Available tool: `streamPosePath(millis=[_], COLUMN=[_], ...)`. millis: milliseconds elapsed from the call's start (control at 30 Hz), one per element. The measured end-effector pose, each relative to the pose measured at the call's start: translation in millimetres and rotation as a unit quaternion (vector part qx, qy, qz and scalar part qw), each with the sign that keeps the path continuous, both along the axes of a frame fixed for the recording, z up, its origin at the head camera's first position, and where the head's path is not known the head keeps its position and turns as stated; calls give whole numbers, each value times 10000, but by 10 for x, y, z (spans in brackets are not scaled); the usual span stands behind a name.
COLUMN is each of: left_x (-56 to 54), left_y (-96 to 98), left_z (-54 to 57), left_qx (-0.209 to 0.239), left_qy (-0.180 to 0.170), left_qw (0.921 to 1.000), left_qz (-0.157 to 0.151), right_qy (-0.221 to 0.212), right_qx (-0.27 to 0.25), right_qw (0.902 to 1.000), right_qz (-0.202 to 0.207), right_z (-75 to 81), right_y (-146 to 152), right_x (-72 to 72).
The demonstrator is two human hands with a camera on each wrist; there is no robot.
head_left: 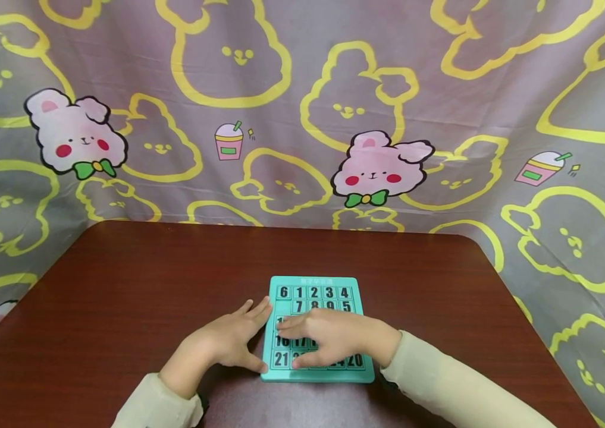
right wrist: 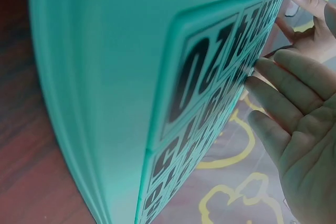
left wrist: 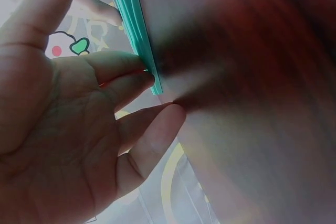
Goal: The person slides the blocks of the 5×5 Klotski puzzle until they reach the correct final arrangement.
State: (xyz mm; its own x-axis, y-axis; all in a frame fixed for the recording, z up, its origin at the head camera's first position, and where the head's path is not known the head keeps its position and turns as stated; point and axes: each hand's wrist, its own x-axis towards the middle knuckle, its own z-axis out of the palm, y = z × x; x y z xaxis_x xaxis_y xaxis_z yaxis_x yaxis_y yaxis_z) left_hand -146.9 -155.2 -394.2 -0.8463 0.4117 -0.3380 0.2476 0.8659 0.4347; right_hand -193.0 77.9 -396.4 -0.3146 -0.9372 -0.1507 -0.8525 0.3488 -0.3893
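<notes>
A mint-green number sliding puzzle point(head_left: 310, 377) lies flat on the table, with black-numbered tiles in rows. The top row reads 6, 1, 2, 3, 4, and the slot below the 6 holds no tile. Along the puzzle's left edge, my left hand point(head_left: 232, 339) touches the frame with fingers spread and the thumb at the lower left corner. My right hand point(head_left: 334, 336) reaches over from the right, its fingertips on the left-hand tiles and its thumb low over the bottom row. It hides several middle tiles. In the right wrist view, the 20 tile point(right wrist: 194, 74) shows close up.
The reddish-brown table point(head_left: 174, 267) extends around the puzzle on every side. Behind it and at both sides hangs a grey curtain point(head_left: 281, 131) printed with yellow outlines, rabbit faces and drink cups.
</notes>
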Motion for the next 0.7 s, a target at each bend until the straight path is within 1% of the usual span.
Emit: streamPosePath(millis=[100,233,400,700], left_x=[-3,-1,1,-3], left_y=[-3,-3,1,-8], left_z=[-8,-20,-25,-19], left_qx=[12,17,30,8], left_qy=[15,34,15,-35], left_qw=[10000,10000,10000,10000], left_qz=[4,-27,-55,-18], right_qy=[-49,-86,-49,-97], right_qx=[-8,12,3,-39], right_qw=[10000,9997,9988,9954], right_qz=[-63,-245,-489,-947], right_z=[17,49,61,32], right_y=[6,18,10,-35], right_x=[-22,-84,-208,-410])
